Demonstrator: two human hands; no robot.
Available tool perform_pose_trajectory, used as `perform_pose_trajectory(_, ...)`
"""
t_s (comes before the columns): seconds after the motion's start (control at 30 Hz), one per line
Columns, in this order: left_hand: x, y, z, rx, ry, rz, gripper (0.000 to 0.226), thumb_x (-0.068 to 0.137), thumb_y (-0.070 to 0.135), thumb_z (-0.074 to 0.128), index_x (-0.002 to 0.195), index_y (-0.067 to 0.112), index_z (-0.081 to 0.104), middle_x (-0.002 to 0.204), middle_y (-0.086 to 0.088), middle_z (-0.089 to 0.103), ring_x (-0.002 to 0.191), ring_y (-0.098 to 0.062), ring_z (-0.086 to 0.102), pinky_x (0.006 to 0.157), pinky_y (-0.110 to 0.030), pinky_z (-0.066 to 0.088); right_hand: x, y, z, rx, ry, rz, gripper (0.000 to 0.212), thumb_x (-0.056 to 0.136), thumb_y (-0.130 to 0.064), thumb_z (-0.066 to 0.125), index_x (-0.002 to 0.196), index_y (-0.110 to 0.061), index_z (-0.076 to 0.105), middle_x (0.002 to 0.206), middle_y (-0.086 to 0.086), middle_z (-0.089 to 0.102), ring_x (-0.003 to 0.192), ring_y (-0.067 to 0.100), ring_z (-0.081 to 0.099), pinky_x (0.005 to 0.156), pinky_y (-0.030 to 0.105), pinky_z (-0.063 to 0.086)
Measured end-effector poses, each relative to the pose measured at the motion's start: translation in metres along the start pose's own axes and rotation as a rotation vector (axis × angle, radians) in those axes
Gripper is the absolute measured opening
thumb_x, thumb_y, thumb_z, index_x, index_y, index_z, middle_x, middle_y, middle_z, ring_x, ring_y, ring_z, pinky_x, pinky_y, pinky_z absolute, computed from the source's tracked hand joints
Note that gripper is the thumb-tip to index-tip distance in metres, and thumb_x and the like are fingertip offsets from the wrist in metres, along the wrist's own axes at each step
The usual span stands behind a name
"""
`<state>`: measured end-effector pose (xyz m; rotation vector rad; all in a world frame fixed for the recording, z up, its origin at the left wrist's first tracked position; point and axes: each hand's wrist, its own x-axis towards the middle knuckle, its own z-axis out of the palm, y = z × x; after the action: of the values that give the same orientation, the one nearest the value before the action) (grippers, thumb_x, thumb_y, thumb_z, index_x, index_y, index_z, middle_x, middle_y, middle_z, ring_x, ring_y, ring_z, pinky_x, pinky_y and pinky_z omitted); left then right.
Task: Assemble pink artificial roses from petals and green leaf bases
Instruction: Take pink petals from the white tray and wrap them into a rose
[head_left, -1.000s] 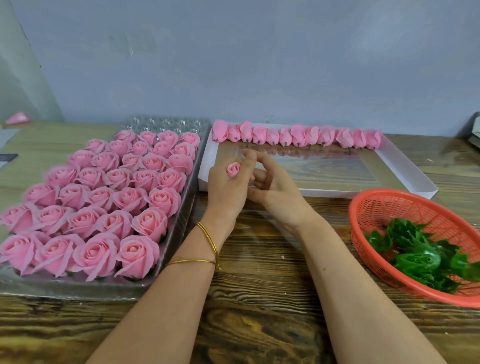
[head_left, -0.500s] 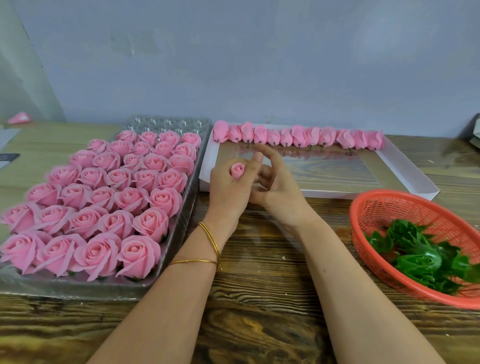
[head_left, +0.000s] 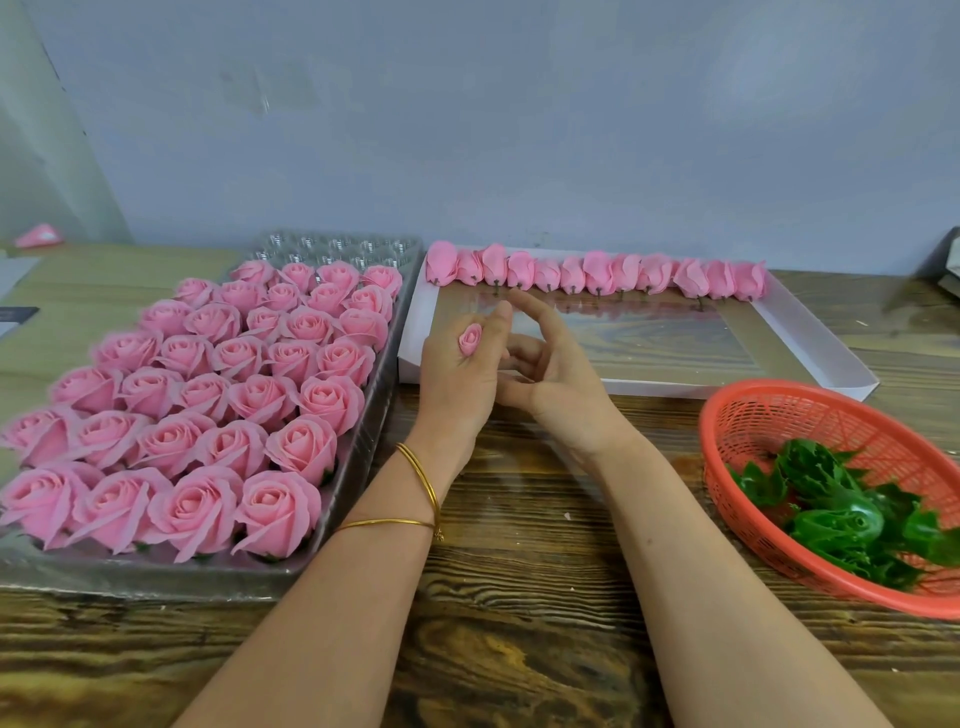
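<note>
My left hand (head_left: 457, 379) grips a small pink rosebud (head_left: 470, 339) between thumb and fingers, above the table's middle. Right beside it is my right hand (head_left: 556, 382), fingers loosely spread and holding nothing, the index fingertip near my left thumb tip. A row of pink petal buds (head_left: 597, 275) lies along the far edge of a white box lid (head_left: 810, 348). Green leaf bases (head_left: 841, 509) lie in a red plastic basket (head_left: 737, 415) at the right. Several finished pink roses (head_left: 218, 395) fill a clear tray (head_left: 358, 462) at the left.
A wooden table (head_left: 519, 571) carries everything, and a grey wall stands behind it. One loose pink piece (head_left: 39, 236) lies at the far left. A dark object (head_left: 948, 260) pokes in at the far right edge.
Both hands have stayed nearly in place. My right fingers have spread a little and drawn slightly off the bud, which my left hand keeps holding.
</note>
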<state>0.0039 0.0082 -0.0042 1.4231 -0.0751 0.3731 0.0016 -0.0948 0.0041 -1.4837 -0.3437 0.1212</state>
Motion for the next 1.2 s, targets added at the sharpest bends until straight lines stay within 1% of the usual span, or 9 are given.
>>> perform_pose_trajectory(0.1, -0.0005, -0.0011, 0.0016, -0.005, 0.017, -0.004, 0.032, 0.096, 0.035, 0.056, 0.067, 0.021, 0.059, 0.057, 0.007, 0.061, 0.057, -0.007, 0.062, 0.052, -0.022, 0.049, 0.0013, 0.0018, 0.0003, -0.055, 0.036, -0.022, 0.086, 0.075, 0.023, 0.067, 0.146, -0.013, 0.032, 0.103, 0.009, 0.066, 0.086, 0.009, 0.066, 0.076, 0.019, 0.053)
perform_pose_trajectory(0.3, -0.0003, -0.0004, 0.0014, 0.020, 0.001, 0.008, 0.029, 0.092, 0.041, 0.059, 0.068, 0.025, 0.062, 0.064, 0.003, 0.065, 0.065, -0.012, 0.067, 0.056, -0.024, 0.053, 0.0016, 0.0020, 0.0032, -0.094, 0.070, -0.050, 0.085, 0.075, 0.016, 0.072, 0.145, -0.013, 0.034, 0.097, 0.005, 0.066, 0.090, 0.011, 0.066, 0.078, 0.021, 0.054)
perform_pose_trajectory(0.4, -0.0011, 0.0009, 0.0021, 0.019, -0.001, 0.030, 0.020, 0.088, 0.036, 0.067, 0.079, 0.018, 0.067, 0.077, -0.010, 0.071, 0.076, -0.026, 0.070, 0.068, -0.041, 0.059, 0.0016, 0.0001, 0.0012, -0.076, 0.059, -0.042, 0.086, 0.075, 0.020, 0.070, 0.145, -0.013, 0.033, 0.109, 0.014, 0.069, 0.095, 0.017, 0.069, 0.081, 0.026, 0.057)
perform_pose_trajectory(0.53, -0.0019, 0.0036, 0.0024, 0.022, -0.012, 0.043, 0.012, 0.083, 0.030, 0.071, 0.072, 0.024, 0.068, 0.075, -0.005, 0.072, 0.077, -0.025, 0.070, 0.079, -0.052, 0.057, 0.0008, -0.0023, -0.0007, -0.066, 0.035, -0.024, 0.083, 0.077, 0.023, 0.063, 0.145, -0.012, 0.033, 0.113, 0.007, 0.070, 0.100, 0.014, 0.070, 0.089, 0.030, 0.057)
perform_pose_trajectory(0.7, -0.0021, 0.0045, 0.0030, 0.050, 0.006, 0.038, 0.034, 0.081, 0.039, 0.068, 0.084, 0.005, 0.069, 0.084, -0.017, 0.072, 0.084, -0.034, 0.069, 0.080, -0.056, 0.055, 0.0012, -0.0028, -0.0017, -0.033, 0.037, -0.017, 0.076, 0.078, 0.018, 0.065, 0.143, -0.013, 0.037, 0.108, 0.011, 0.073, 0.097, 0.019, 0.070, 0.084, 0.028, 0.057)
perform_pose_trajectory(0.93, -0.0016, 0.0065, 0.0009, 0.205, 0.015, 0.148, 0.037, 0.094, 0.030, 0.061, 0.078, -0.003, 0.064, 0.076, -0.022, 0.064, 0.076, -0.036, 0.062, 0.072, -0.053, 0.053, 0.0028, -0.0059, -0.0001, 0.016, 0.222, -0.046, 0.047, 0.071, -0.027, 0.066, 0.117, -0.024, 0.059, 0.100, -0.001, 0.061, 0.101, 0.017, 0.064, 0.084, 0.028, 0.055)
perform_pose_trajectory(1.03, -0.0025, 0.0043, 0.0017, 0.275, -0.014, 0.165, 0.030, 0.096, 0.024, 0.059, 0.073, 0.007, 0.066, 0.069, -0.008, 0.066, 0.067, -0.021, 0.061, 0.063, -0.040, 0.053, 0.0019, -0.0073, 0.0031, -0.026, 0.232, -0.053, 0.048, 0.074, -0.037, 0.066, 0.120, -0.022, 0.060, 0.106, 0.000, 0.061, 0.100, 0.013, 0.063, 0.074, 0.018, 0.052)
perform_pose_trajectory(1.13, -0.0030, 0.0029, 0.0021, 0.307, -0.033, 0.180, 0.036, 0.095, 0.023, 0.060, 0.060, 0.029, 0.057, 0.057, 0.016, 0.062, 0.056, 0.003, 0.055, 0.050, -0.010, 0.039, 0.0009, -0.0075, 0.0066, -0.085, 0.223, -0.052, 0.053, 0.074, -0.039, 0.068, 0.122, -0.018, 0.060, 0.112, 0.008, 0.063, 0.100, 0.013, 0.061, 0.070, 0.016, 0.051)
perform_pose_trajectory(1.2, -0.0030, 0.0020, 0.0027, 0.323, -0.028, 0.196, 0.041, 0.094, 0.023, 0.062, 0.056, 0.035, 0.051, 0.055, 0.025, 0.059, 0.055, 0.010, 0.054, 0.051, -0.004, 0.036, 0.0000, -0.0074, 0.0067, -0.132, 0.215, -0.059, 0.048, 0.079, -0.034, 0.072, 0.121, -0.016, 0.060, 0.106, 0.004, 0.063, 0.094, 0.010, 0.059, 0.074, 0.020, 0.053)
